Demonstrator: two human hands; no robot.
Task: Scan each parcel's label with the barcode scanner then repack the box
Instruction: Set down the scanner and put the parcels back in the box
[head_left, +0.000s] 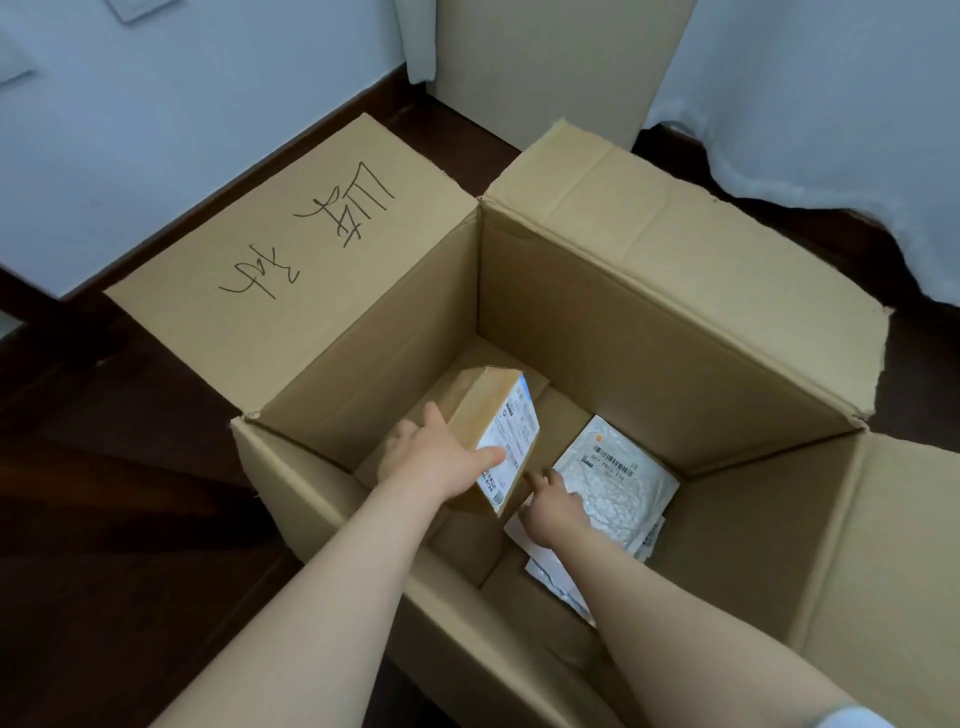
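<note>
Tilted labelled parcel (497, 415) inside open box (623, 332)

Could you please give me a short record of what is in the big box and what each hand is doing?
box: big box, flaps open, standing on the dark floor
left hand: grips the small parcel, tilted, label showing
right hand: by the parcel's lower edge; grip unclear
lying flat: padded envelope, barcode label up, partly over other flat envelopes
scanner: not in view
</note>
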